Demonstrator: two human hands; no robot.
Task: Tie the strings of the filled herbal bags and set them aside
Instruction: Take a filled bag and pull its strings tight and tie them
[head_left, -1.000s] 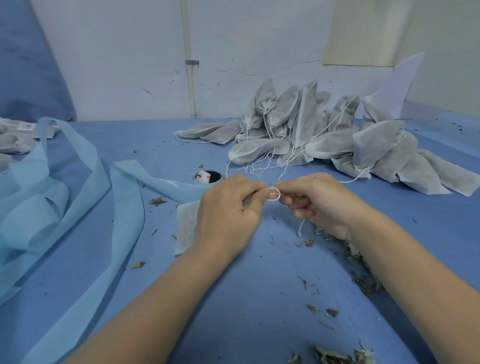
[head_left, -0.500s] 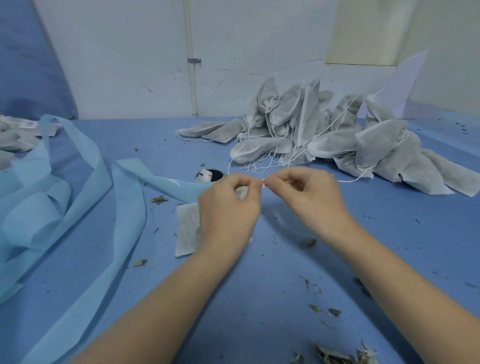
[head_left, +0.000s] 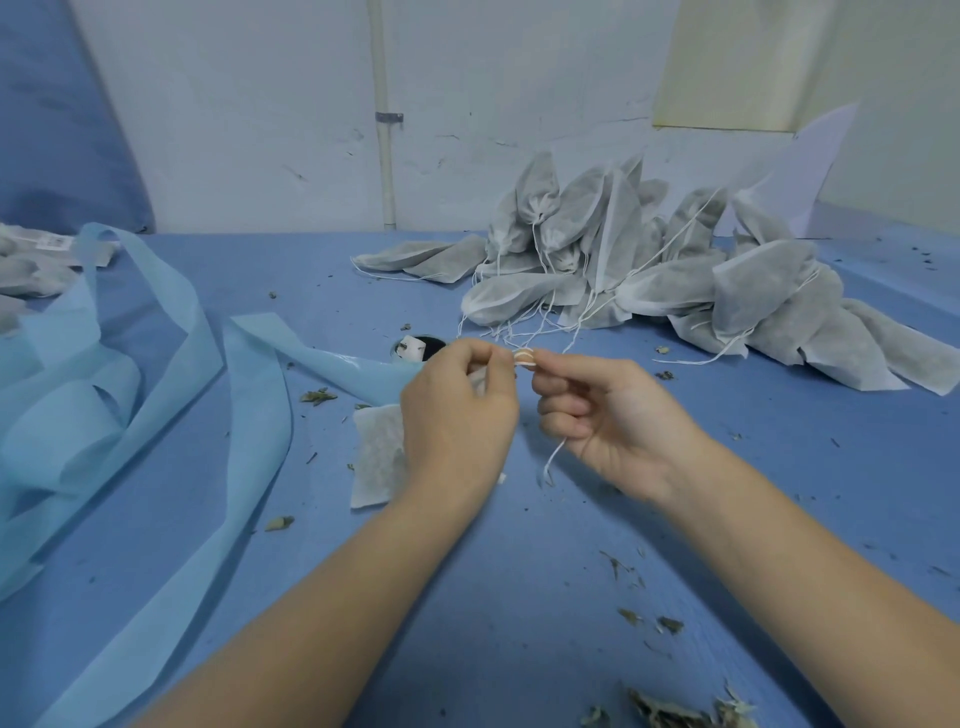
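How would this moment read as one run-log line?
step: tying | left hand: holds bag | right hand: string wound on fingertip | pile: behind

Left hand (head_left: 457, 410): raised, back toward the camera, fingers curled, thumb and forefinger pinched together at the top.
Right hand (head_left: 613, 415): raised, palm side turned left, fingers (head_left: 558, 387) curled inward, forefinger and thumb pinched, tips meeting those of the left hand.
Left forearm: bare, reaching up from the lower left edge.
Right forearm: bare, entering from the lower right, angled toward the centre.
Wrists: both roughly straight, close together.
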